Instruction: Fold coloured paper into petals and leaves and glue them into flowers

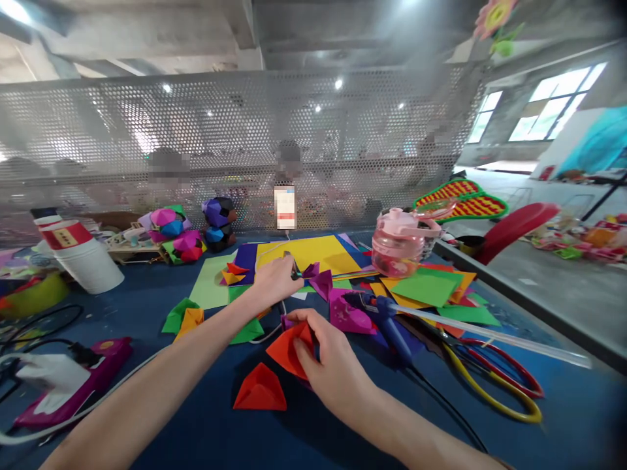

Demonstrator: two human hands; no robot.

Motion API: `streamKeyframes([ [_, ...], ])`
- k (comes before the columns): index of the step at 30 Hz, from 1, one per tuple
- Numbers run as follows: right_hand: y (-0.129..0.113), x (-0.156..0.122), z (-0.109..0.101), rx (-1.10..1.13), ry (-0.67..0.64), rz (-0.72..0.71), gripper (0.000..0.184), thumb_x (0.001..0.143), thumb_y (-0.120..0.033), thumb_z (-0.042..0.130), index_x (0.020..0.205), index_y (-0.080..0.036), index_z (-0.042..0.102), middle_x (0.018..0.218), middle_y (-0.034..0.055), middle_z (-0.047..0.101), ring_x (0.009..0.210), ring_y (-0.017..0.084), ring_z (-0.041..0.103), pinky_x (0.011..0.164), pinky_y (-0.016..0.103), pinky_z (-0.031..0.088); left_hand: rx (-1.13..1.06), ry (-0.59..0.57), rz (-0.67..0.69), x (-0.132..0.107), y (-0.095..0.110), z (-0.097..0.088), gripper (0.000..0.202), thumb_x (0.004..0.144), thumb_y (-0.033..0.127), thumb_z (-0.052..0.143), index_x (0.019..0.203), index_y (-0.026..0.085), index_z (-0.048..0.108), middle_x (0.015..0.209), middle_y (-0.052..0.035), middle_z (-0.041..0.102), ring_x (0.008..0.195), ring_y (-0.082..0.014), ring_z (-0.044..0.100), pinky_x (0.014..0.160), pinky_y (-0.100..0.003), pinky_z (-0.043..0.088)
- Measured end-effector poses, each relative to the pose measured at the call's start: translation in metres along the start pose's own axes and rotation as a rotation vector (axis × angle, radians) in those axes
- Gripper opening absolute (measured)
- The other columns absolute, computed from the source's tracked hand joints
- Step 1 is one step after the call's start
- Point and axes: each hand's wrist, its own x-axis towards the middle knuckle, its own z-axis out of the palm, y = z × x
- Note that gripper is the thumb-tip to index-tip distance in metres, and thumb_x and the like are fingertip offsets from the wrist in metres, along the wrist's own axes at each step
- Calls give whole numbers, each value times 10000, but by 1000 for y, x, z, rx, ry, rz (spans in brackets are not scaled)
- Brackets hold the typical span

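My right hand (337, 359) pinches a red folded paper piece (289, 350) between thumb and fingers, above the blue table. A second red folded paper piece (261, 388) lies just left of it. My left hand (277, 281) reaches further out over the coloured sheets, its fingers curled inward; whatever is in them is hidden. Purple folded pieces (321, 284) lie right beside its fingertips. Under and behind that hand is a yellow paper sheet (323, 251). Green and orange folded pieces (190, 318) rest left of my left forearm.
A blue glue gun (392, 326) with a long clear stick and large scissors (490, 365) lie at right. Behind them stand a pink bottle (396, 241) and loose paper sheets (431, 287). Paper cups (83, 258), paper balls (171, 225), a power strip (93, 375) and a propped phone (285, 207) surround them.
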Motion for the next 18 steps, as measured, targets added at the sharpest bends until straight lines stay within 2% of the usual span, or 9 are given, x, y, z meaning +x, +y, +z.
streamKeyframes([
  [3,-2,-1,0,-1,-8,-7,355,815,-38,460,1105,-202,581,1082,39,662,1020,173,618,906,308,477,-85,-27,71,13,0,10,342,769,445,582,987,186,631,973,-95,710,944,-288,657,795,-349,486],
  [7,-3,-2,0,1,-12,-34,327,817,-29,464,1066,-192,600,1048,36,669,983,162,625,881,285,481,-205,-61,167,23,5,25,330,773,382,605,1033,192,674,1042,-62,721,971,-238,659,826,-292,486],
  [9,-4,-2,0,4,-12,-43,327,815,-25,468,1064,-188,602,1053,38,667,981,157,625,879,276,480,-232,-58,165,24,7,28,335,774,363,613,1046,184,694,1059,-64,727,991,-237,658,832,-285,487],
  [13,-3,-3,0,7,-14,-60,353,798,-9,475,1078,-182,601,1067,41,662,994,153,622,890,266,475,-236,-4,111,26,8,20,339,765,345,628,1041,173,724,1059,-72,737,977,-246,667,839,-295,485],
  [18,-3,-4,0,5,-13,-66,357,795,-2,471,1080,-175,599,1053,44,663,991,153,622,882,264,480,-168,35,37,29,5,10,373,787,344,592,1087,162,718,1091,-120,723,1005,-312,655,840,-362,482],
])
